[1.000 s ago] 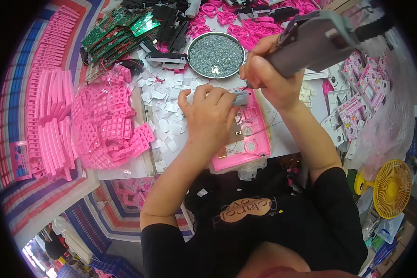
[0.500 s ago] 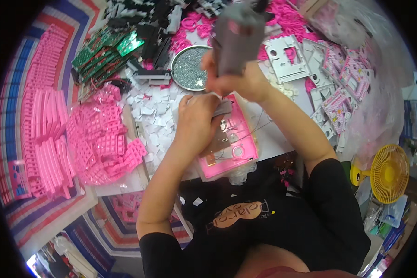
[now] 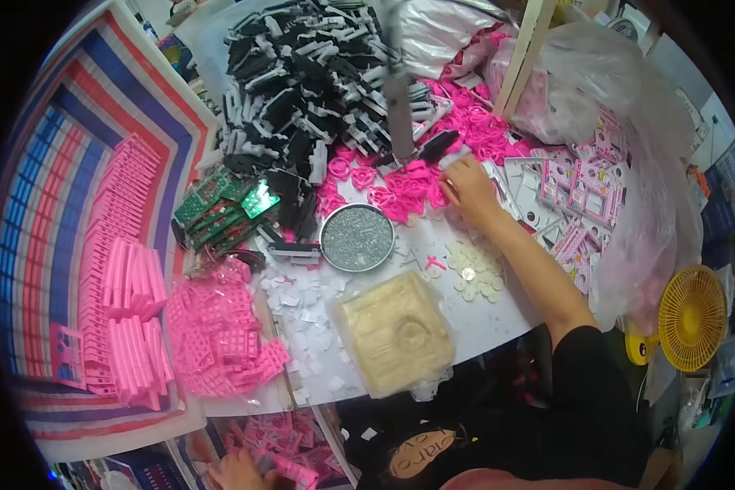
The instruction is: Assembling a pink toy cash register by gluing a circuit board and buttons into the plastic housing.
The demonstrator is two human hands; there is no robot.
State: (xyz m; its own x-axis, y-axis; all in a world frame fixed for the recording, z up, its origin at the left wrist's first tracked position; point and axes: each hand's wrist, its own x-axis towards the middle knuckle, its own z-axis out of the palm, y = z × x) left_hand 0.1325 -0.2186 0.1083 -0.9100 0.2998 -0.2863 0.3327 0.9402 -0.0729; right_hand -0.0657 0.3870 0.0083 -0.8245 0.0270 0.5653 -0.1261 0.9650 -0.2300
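- Right hand is stretched out to the far side of the desk, resting at the edge of a heap of pink ring-shaped parts.
- Its fingers are curled down onto the pink rings; whether they have closed on one cannot be told, the tips are hidden by the knuckles.
- Left hand is low at the bottom edge, below the desk, by a stack of pink cards. It touches them; the grip is too blurred to read.
- A grey bar-shaped tool hangs upright just behind the right hand, blurred, not held.
- Round metal dish with glittery small contents sits left of the right hand, near the pink rings.
- Cream-coloured moulded tray in a clear bag lies on the desk nearest the person, in front of the dish.
- Small pale discs are scattered under the right forearm.
- White paper squares cover the desk left of the tray.
- Pink grid-shaped plastic pieces are piled at left; pink strip stacks further left.
- Green circuit boards and a heap of black parts lie beyond the dish.
- Yellow fan stands at far right, off the desk.
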